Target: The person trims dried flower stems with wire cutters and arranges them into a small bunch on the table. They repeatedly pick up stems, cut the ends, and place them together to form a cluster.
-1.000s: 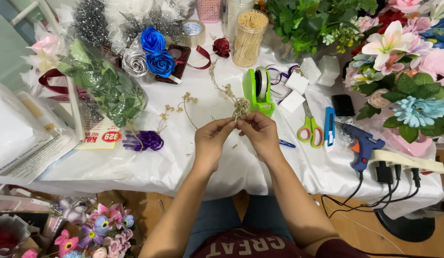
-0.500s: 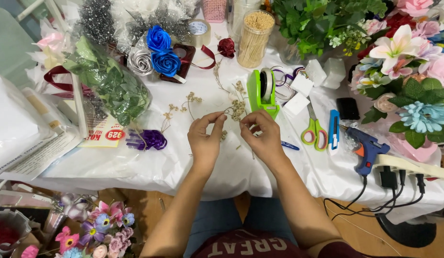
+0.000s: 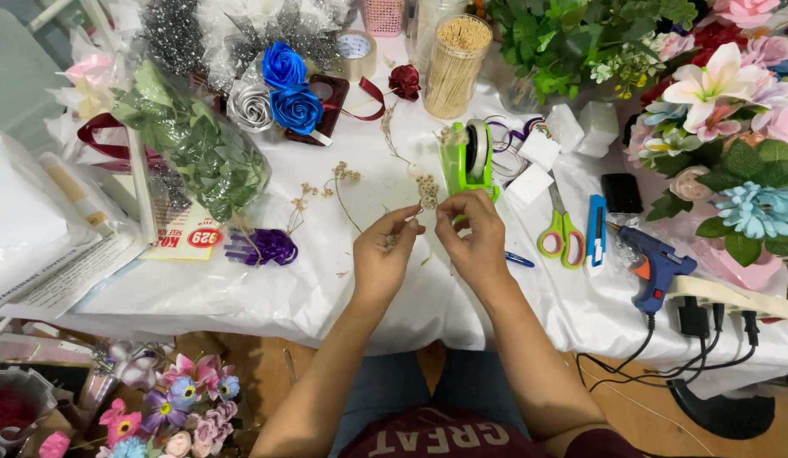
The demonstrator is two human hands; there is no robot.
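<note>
Two blue ribbon roses lie beside one silver ribbon rose, one dark red rose and one purple bow. There is one green tape dispenser, one pair of green-handled scissors, one blue utility knife, one blue glue gun and one jar of wooden sticks. Dried sprigs number perhaps three, though they tangle.

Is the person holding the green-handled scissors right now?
No, the scissors lie on the white table cover to the right of the right hand, which, with the left hand, pinches a thin dried sprig.
</note>
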